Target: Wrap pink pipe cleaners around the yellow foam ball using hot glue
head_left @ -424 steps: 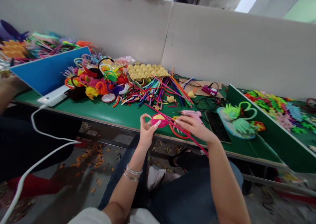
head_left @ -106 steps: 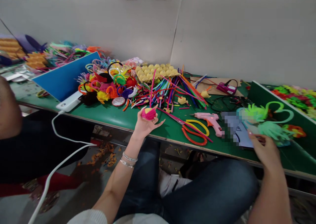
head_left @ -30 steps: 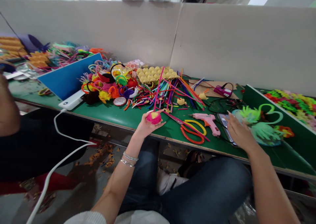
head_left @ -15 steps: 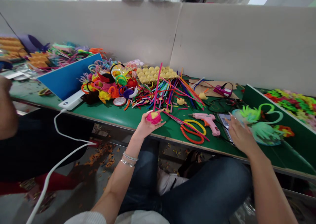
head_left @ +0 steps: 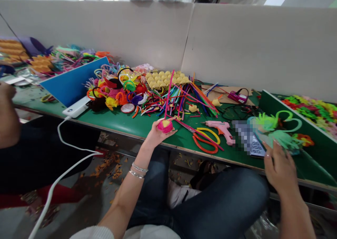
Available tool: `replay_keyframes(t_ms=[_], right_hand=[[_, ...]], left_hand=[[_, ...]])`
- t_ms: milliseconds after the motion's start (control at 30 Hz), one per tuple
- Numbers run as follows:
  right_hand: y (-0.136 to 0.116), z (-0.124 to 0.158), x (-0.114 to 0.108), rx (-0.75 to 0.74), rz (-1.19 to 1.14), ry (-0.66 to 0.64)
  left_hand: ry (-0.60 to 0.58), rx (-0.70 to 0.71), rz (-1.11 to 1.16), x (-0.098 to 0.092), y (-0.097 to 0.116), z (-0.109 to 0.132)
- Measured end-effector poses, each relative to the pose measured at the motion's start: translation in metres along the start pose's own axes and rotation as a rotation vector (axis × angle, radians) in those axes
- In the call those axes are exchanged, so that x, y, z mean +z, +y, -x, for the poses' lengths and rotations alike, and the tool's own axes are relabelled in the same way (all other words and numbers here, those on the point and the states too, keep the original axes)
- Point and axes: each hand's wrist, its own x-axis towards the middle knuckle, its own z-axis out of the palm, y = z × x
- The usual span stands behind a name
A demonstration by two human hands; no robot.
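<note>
- Left hand (head_left: 156, 136) at bench (head_left: 118, 121) front edge, fingers closed around pink-wrapped yellow ball (head_left: 164, 126).
- Right hand (head_left: 279, 165), fingers spread, over front edge beside phone (head_left: 256, 148); bare green strip between.

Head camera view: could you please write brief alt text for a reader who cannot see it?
A seated person's left hand holds up a small yellow ball wrapped in pink pipe cleaner, while the empty right hand hovers beside a phone at the edge of a green table. Orange and yellow scissors, a pink glue gun and heaped colourful pipe cleaners lie between.
</note>
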Motion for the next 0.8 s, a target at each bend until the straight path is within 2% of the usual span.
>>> replay_keyframes(t_ms=[67, 200, 267, 367, 500, 567, 667, 767, 800], right_hand=[[-0.001, -0.004, 0.001, -0.010, -0.055, -0.014], [-0.012, -0.033, 0.005, -0.028, -0.080, -0.134], [-0.015, -0.042, 0.005, -0.034, -0.074, -0.132], [-0.009, -0.032, 0.006, -0.026, -0.068, -0.011], [0.010, 0.001, 0.013, -0.059, -0.007, 0.187], [0.017, 0.007, 0.016, -0.097, 0.015, 0.099], [0.012, -0.007, 0.015, -0.080, 0.043, -0.080], [-0.016, -0.034, 0.004, -0.002, 0.016, -0.173], [-0.031, -0.042, -0.001, -0.010, -0.013, -0.129]], left_hand=[[0.025, 0.022, -0.006, 0.002, -0.002, 0.000], [0.057, 0.036, -0.008, 0.004, -0.003, 0.000], [0.059, 0.042, -0.005, 0.004, -0.002, 0.000], [0.036, 0.011, 0.023, 0.004, -0.001, 0.003], [-0.089, -0.166, 0.192, 0.004, -0.007, 0.015], [-0.068, -0.214, 0.300, 0.005, -0.012, 0.021], [-0.048, -0.219, 0.357, 0.007, -0.020, 0.025], [-0.087, -0.216, 0.270, 0.011, -0.023, 0.024], [-0.103, -0.197, 0.199, 0.012, -0.024, 0.024]])
